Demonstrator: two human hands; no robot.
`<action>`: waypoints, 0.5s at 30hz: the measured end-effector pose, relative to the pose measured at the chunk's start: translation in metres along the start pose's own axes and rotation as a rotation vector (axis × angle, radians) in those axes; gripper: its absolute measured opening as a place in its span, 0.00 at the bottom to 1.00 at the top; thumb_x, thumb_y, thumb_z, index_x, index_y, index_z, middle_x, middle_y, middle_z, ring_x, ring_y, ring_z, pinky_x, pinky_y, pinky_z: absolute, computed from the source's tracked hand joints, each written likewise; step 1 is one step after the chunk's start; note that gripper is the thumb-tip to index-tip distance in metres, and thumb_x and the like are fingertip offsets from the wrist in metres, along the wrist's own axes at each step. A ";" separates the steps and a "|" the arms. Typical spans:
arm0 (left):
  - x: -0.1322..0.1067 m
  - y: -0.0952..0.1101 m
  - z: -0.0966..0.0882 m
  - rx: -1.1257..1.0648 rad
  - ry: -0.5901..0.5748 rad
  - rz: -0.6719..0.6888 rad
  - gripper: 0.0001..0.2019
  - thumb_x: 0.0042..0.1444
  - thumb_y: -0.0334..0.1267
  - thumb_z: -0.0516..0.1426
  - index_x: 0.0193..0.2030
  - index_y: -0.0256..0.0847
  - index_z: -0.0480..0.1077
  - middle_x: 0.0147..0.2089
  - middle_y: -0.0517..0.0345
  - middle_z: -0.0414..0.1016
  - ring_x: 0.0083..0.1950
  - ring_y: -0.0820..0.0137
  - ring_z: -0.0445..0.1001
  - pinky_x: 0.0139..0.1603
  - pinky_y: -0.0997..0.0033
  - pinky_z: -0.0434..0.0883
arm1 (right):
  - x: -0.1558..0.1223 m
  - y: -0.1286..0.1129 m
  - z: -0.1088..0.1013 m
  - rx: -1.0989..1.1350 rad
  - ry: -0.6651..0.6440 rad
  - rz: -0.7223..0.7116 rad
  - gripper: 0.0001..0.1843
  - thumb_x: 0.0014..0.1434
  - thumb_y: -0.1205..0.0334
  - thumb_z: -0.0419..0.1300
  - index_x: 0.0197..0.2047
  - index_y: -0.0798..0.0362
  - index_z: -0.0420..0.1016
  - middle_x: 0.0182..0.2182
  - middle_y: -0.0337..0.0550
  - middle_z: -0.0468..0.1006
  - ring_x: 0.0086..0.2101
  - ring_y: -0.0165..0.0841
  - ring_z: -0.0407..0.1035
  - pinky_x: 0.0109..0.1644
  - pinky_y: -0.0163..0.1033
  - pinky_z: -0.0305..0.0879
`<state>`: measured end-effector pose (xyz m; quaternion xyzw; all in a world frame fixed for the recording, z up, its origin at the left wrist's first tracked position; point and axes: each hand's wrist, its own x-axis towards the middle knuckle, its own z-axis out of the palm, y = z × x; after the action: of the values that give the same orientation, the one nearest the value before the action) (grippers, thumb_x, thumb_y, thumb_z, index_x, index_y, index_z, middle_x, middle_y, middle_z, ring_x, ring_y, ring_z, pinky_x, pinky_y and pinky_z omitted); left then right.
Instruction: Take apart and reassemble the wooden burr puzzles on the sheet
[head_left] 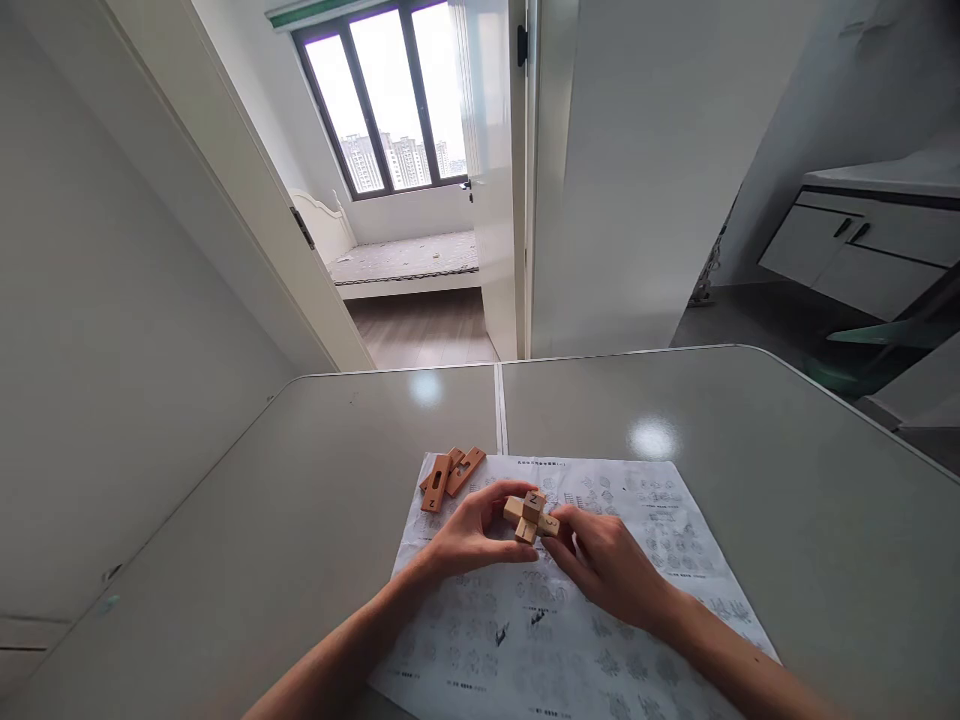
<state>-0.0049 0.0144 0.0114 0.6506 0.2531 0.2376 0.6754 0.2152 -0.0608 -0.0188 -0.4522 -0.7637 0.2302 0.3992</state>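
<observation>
A light wooden interlocking burr puzzle (532,505), its block ends marked with numbers such as 2 and 3, is held just above a printed sheet. My left hand (476,530) curls round its left side, thumb below and fingers behind. From the right, my right hand (604,560) pinches the block end marked 3 between thumb and fingers. Several reddish-brown wooden pieces with slots (437,484) lie in a loose pile at the sheet's upper left, beyond my left hand; one bears a 2. Both palms' inner sides are partly hidden.
The large paper sheet (645,620) with printed diagrams and two dark check marks lies on a glossy grey table (337,470). A seam crosses the table's far half. Beyond its edge are an open door (491,180), a bed (409,258) and a window; cabinets (862,240) stand at right.
</observation>
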 end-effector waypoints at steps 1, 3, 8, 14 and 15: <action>0.000 0.000 0.000 0.005 0.003 0.001 0.36 0.47 0.41 0.75 0.63 0.45 0.69 0.49 0.54 0.79 0.50 0.63 0.78 0.54 0.61 0.73 | 0.000 0.001 0.000 0.005 -0.008 0.010 0.11 0.73 0.58 0.55 0.36 0.50 0.64 0.25 0.33 0.69 0.23 0.27 0.59 0.30 0.35 0.55; 0.000 0.000 0.001 0.011 0.008 0.009 0.36 0.48 0.41 0.74 0.63 0.44 0.69 0.49 0.53 0.79 0.50 0.62 0.78 0.54 0.61 0.73 | -0.001 0.002 0.001 0.016 -0.023 0.026 0.12 0.73 0.57 0.54 0.36 0.49 0.63 0.25 0.33 0.69 0.23 0.27 0.59 0.30 0.35 0.55; 0.000 0.000 0.002 0.000 0.009 0.012 0.36 0.48 0.41 0.74 0.63 0.41 0.69 0.49 0.50 0.79 0.49 0.62 0.78 0.52 0.62 0.74 | -0.002 0.003 0.000 0.043 -0.050 0.054 0.12 0.74 0.56 0.53 0.36 0.49 0.63 0.25 0.32 0.68 0.22 0.27 0.57 0.30 0.35 0.54; -0.002 0.001 0.003 0.054 0.037 0.087 0.37 0.45 0.39 0.75 0.62 0.42 0.70 0.49 0.52 0.78 0.49 0.64 0.77 0.53 0.64 0.73 | 0.000 0.001 0.000 0.015 -0.084 0.007 0.13 0.74 0.56 0.52 0.35 0.49 0.62 0.28 0.35 0.69 0.25 0.29 0.58 0.31 0.36 0.54; -0.003 0.000 0.003 0.085 0.051 0.110 0.37 0.45 0.39 0.75 0.62 0.42 0.71 0.50 0.51 0.77 0.50 0.63 0.77 0.54 0.64 0.73 | 0.000 0.000 0.000 0.023 -0.098 -0.004 0.14 0.74 0.55 0.52 0.35 0.49 0.62 0.29 0.36 0.69 0.26 0.30 0.59 0.32 0.36 0.55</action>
<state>-0.0053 0.0103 0.0118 0.6855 0.2438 0.2798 0.6264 0.2148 -0.0607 -0.0183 -0.4344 -0.7803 0.2601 0.3671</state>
